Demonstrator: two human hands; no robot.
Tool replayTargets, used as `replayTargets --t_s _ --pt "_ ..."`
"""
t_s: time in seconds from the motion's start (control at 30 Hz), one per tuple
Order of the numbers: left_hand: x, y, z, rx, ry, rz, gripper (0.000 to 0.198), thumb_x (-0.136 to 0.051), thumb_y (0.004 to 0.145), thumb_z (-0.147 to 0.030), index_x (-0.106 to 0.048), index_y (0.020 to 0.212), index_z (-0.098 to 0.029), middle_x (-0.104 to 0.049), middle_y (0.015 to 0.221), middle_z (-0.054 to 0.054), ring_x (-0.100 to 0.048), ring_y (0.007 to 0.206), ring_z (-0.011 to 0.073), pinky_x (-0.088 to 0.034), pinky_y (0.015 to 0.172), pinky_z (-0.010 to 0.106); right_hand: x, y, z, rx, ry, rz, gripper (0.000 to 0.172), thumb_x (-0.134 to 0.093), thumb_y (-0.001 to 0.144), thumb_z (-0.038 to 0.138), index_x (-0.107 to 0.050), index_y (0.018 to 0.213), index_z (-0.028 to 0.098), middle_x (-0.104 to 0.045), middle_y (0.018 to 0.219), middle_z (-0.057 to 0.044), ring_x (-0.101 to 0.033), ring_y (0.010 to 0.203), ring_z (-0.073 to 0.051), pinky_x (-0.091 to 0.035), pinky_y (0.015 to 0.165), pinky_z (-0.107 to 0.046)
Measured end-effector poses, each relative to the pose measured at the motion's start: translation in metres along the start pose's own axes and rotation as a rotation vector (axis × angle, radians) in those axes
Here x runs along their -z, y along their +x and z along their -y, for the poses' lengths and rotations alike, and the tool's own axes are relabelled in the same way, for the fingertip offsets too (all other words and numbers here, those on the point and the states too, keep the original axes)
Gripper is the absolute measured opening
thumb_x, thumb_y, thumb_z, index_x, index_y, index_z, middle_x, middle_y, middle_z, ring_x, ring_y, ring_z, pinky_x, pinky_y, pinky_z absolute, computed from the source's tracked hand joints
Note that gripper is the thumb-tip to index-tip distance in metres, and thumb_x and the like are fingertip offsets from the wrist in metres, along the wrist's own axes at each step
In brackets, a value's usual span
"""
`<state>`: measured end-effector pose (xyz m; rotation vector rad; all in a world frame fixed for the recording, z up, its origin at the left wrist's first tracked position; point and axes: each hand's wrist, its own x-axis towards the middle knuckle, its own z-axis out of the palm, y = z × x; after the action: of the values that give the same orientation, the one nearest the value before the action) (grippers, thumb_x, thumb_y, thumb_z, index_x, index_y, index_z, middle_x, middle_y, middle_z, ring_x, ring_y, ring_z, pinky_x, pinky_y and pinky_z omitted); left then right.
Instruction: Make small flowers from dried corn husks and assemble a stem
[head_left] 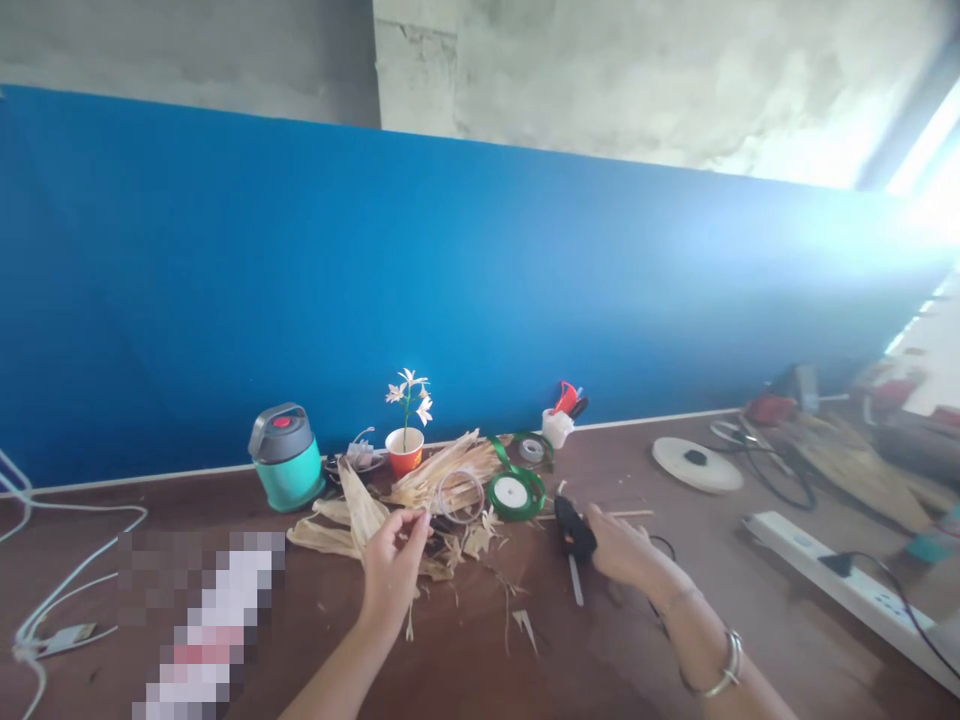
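Head view: black glue gun [574, 530] gripped in right hand [624, 546]; left hand [393, 562] apart, pinched beside husks [361, 505], contents unclear.

Hidden/cut/blurred bits
Black plastic glue gun [573, 528] pt. hidden by R hand [626, 550]; anything in L hand [394, 570] too sm. to ID; white rectangular power strip [799, 555] cut by R edge; tan husk pile [855, 468] blurred; long pale shape [217, 625] pixelated.

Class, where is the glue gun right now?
In the head view, the glue gun is right of centre, low in the picture, in the right hand, with the green ribbon spool to its left.
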<state>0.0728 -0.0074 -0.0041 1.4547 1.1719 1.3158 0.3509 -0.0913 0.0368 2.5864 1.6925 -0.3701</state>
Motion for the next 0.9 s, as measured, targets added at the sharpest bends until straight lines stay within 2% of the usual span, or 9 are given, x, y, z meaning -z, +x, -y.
replayTargets --t_s 0.07,0.13,0.23,0.3,0.37,0.43,0.53,0.7,0.9 --pt "0.000 0.000 0.000 -0.011 -0.014 -0.013 0.027 -0.064 0.072 -0.043 -0.069 0.077 -0.017 -0.068 0.065 0.005 -0.062 0.062 0.0202 -0.046 0.058 0.027 -0.003 -0.002 0.002 -0.032 -0.050 0.012 0.037 -0.046 0.074 0.005 -0.053 0.110 0.013 -0.057 0.117 -0.021 -0.051 0.114 -0.035 -0.034 0.082 -0.044" --pt "0.000 0.001 0.001 -0.024 -0.013 -0.027 0.028 -0.063 0.072 -0.044 -0.069 0.076 -0.016 -0.068 0.064 0.005 -0.061 0.060 0.0199 -0.046 0.056 0.027 -0.003 -0.004 0.009 -0.046 -0.123 -0.034 0.040 -0.049 0.073 0.005 -0.053 0.112 0.011 -0.056 0.118 -0.023 -0.049 0.114 -0.035 -0.033 0.084 -0.046" --pt "0.000 0.001 0.003 -0.044 -0.010 -0.036 0.031 -0.062 0.072 -0.046 -0.069 0.077 -0.015 -0.068 0.064 0.005 -0.062 0.061 0.0198 -0.047 0.057 0.028 0.003 -0.007 0.032 -0.026 -0.204 -0.214 0.037 -0.053 0.071 0.007 -0.058 0.107 0.009 -0.058 0.112 -0.022 -0.050 0.108 -0.035 -0.032 0.083 -0.046" --pt "0.000 0.001 0.005 -0.050 -0.006 -0.043 0.033 -0.062 0.073 -0.047 -0.069 0.077 -0.015 -0.068 0.065 0.004 -0.062 0.060 0.0192 -0.047 0.057 0.028 0.009 -0.008 0.055 0.074 -0.166 -0.301 0.031 -0.048 0.073 0.006 -0.063 0.099 0.012 -0.060 0.108 -0.019 -0.052 0.105 -0.032 -0.032 0.081 -0.042" --pt "0.000 0.001 0.007 -0.047 -0.001 -0.055 0.033 -0.062 0.073 -0.047 -0.069 0.078 -0.015 -0.068 0.065 0.004 -0.061 0.059 0.0185 -0.047 0.056 0.027 0.014 -0.007 0.080 0.249 -0.068 -0.275 0.025 -0.050 0.073 0.010 -0.066 0.091 0.016 -0.064 0.103 -0.014 -0.053 0.104 -0.028 -0.032 0.081 -0.037" --pt "0.001 0.001 0.008 -0.044 -0.004 -0.071 0.032 -0.062 0.073 -0.046 -0.069 0.078 -0.015 -0.068 0.065 0.005 -0.061 0.059 0.0188 -0.047 0.056 0.028 0.016 -0.004 0.103 0.408 -0.004 -0.183 0.024 -0.051 0.072 0.011 -0.067 0.087 0.019 -0.067 0.098 -0.010 -0.056 0.100 -0.025 -0.032 0.080 -0.033" --pt "0.002 0.001 0.006 -0.043 -0.016 -0.082 0.029 -0.062 0.075 -0.043 -0.069 0.078 -0.015 -0.069 0.065 0.005 -0.062 0.061 0.0201 -0.048 0.059 0.029 0.013 0.002 0.126 0.503 0.024 -0.118 0.026 -0.050 0.070 0.009 -0.069 0.084 0.020 -0.069 0.089 -0.008 -0.059 0.092 -0.023 -0.031 0.077 -0.032" --pt "0.003 0.000 0.003 -0.050 0.001 -0.120 0.029 -0.061 0.075 -0.044 -0.068 0.077 -0.015 -0.069 0.065 0.004 -0.063 0.062 0.0193 -0.049 0.060 0.029 0.004 0.008 0.132 0.508 0.116 -0.260 0.025 -0.050 0.069 0.008 -0.068 0.082 0.020 -0.065 0.100 -0.008 -0.055 0.100 -0.024 -0.030 0.081 -0.032" --pt "0.004 0.000 0.002 -0.061 0.006 -0.161 0.029 -0.060 0.076 -0.042 -0.067 0.079 -0.015 -0.068 0.067 0.005 -0.062 0.061 0.0181 -0.049 0.058 0.027 -0.006 0.002 0.146 0.732 0.220 -0.209 0.019 -0.053 0.074 0.015 -0.070 0.078 0.021 -0.064 0.093 -0.006 -0.051 0.101 -0.021 -0.032 0.083 -0.030"
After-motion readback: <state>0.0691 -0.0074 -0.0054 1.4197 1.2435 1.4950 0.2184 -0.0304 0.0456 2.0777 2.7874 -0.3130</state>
